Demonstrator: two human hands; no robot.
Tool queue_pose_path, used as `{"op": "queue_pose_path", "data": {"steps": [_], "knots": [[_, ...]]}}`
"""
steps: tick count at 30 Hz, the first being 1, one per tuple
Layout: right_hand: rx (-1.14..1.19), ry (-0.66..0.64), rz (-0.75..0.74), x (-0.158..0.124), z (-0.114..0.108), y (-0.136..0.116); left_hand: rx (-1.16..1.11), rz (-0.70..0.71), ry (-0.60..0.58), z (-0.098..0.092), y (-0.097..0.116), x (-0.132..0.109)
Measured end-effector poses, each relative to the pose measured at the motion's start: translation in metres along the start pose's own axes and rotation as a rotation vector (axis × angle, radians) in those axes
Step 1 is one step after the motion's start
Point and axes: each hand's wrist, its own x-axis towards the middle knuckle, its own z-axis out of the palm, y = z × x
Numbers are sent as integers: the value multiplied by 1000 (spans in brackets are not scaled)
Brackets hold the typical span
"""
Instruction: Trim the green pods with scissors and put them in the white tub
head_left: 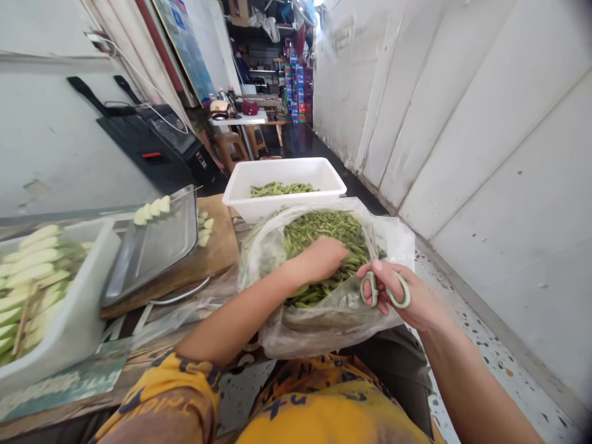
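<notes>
A clear plastic bag point(277, 333) stands open in front of me, filled with green edamame pods point(319, 225). My left hand point(326, 256) is down among the pods. Its fingers are curled and point away from me; the tips are partly hidden, so I cannot make out what is in them. At the bag's right side, my right hand point(407, 293) is closed on a pair of scissors with pale green handles point(402, 293). The scissor blades point up and away over the bag's edge. Beyond the bag, a white plastic tub point(282, 209) contains more pods.
On the left, a metal tray point(155, 256) rests on a wooden board point(217, 237), with skewered pale green slices point(152, 211) at its far end. Nearer, a white bin point(92, 271) holds more sliced pieces on sticks. A white wall point(485, 142) runs along the right.
</notes>
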Motion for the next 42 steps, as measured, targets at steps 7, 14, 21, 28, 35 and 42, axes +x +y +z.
{"op": "queue_pose_path", "data": {"steps": [7,14,21,28,35,42], "knots": [[-119,-26,132,14,3,-5,-611,-290,249,-17,-18,-12],[-245,-46,125,29,7,-11,-788,-280,169,-23,-14,-15],[-335,-34,151,32,6,-5,-687,-353,163,-23,-18,-15],[-426,17,147,32,8,-4,-702,-411,109,-20,-22,-14],[-426,27,148,31,9,-1,-762,-374,57,-25,-22,-17],[-320,-34,151,30,7,2,-713,-243,4,-30,-20,-20]]}}
